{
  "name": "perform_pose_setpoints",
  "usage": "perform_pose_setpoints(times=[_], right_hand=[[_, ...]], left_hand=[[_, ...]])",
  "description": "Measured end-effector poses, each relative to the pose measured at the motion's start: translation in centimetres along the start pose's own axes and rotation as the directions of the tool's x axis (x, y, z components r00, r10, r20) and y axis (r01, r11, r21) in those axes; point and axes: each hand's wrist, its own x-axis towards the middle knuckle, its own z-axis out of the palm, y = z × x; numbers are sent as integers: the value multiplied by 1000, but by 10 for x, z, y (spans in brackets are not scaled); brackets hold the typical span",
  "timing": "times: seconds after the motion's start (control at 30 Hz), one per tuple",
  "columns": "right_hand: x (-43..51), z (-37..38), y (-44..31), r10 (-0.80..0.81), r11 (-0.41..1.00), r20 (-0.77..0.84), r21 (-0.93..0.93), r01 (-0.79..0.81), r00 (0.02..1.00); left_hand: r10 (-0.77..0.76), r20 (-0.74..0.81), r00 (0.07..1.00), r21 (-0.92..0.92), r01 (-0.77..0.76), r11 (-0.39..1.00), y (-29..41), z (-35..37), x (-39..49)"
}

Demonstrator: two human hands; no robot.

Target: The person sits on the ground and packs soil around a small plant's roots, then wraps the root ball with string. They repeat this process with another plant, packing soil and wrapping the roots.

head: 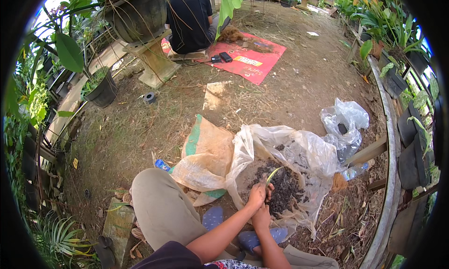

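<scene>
My left hand (pixel 257 194) grips a small plant (pixel 273 175) near its base, its narrow yellow-green leaf pointing up and right. Just below and against it is my right hand (pixel 261 217); its fingers are largely hidden, so what they hold cannot be made out. Soil darkens some of the fingertips. Both hands are above a heap of dark potting soil (pixel 286 195) with coarse bits in it. The soil lies in an opened clear plastic bag (pixel 317 148), whose rim is crumpled and folded outward.
Left of the bag lies a woven sack (pixel 210 139) with green stripes. Clear plastic bags (pixel 345 118) and a plastic bottle (pixel 356 171) lie to the right, beside a metal rail (pixel 389 146). Ahead, a person (pixel 189 22) sits by a red banner (pixel 252 58). A potted plant (pixel 136 16) stands upper left.
</scene>
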Motion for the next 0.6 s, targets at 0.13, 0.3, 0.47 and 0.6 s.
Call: perform_pose_setpoints(times=[0.13, 0.3, 0.47, 0.6], right_hand=[[-1, 16, 16, -89, 995, 45, 45, 87, 995], [3, 25, 23, -175, 982, -30, 67, 177, 984], [11, 3, 17, 74, 958, 36, 274, -81, 997], [34, -45, 20, 379, 751, -19, 591, -296, 925]], left_hand=[[-22, -32, 999, -69, 20, 997, 1, 3, -1], [-112, -42, 993, 54, 114, 992, 8, -1, -3], [29, 59, 998, -153, -19, 988, 15, -10, 4], [107, 115, 988, -264, -73, 962, 23, -21, 8]])
